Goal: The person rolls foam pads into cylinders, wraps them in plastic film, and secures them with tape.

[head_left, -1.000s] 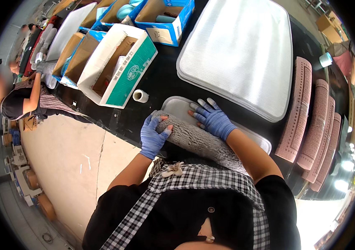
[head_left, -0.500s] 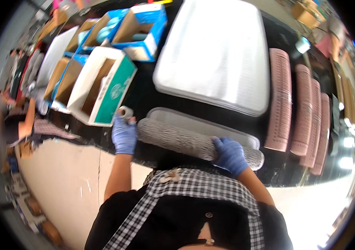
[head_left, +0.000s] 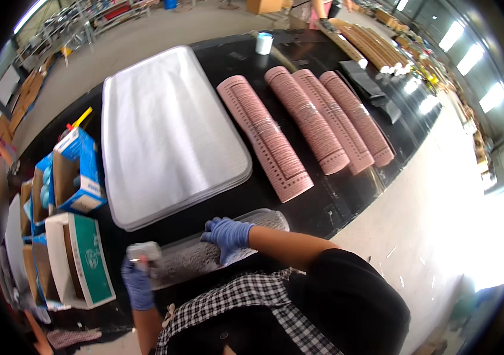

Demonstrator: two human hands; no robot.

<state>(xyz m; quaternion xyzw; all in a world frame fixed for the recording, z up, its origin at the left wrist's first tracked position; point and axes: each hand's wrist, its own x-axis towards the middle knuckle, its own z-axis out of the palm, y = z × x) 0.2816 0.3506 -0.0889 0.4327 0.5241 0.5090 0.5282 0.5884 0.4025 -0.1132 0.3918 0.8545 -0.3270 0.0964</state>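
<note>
A rolled grey plush mat (head_left: 190,260) lies along the near table edge, with a flat grey mat edge (head_left: 278,218) just behind it. Over the roll's middle my right hand (head_left: 228,236), in a blue glove, curves its fingers around the pile. My left hand (head_left: 138,287), gloved alike, is closed on a small pale roll (head_left: 144,252) at the mat's left end. Motion blurs that roll, and I cannot tell whether it touches the mat.
Behind the mat lies a stack of white sheets (head_left: 172,136). Several rolled pink mats (head_left: 267,139) lie to its right. Blue boxes (head_left: 83,174) and a green-white carton (head_left: 91,260) stand left. A small can (head_left: 264,43) stands at the far edge.
The view has swung rightward. My right hand has shifted from the mat's right part toward its middle. The pale roll in my left hand has come up over the mat's left end.
</note>
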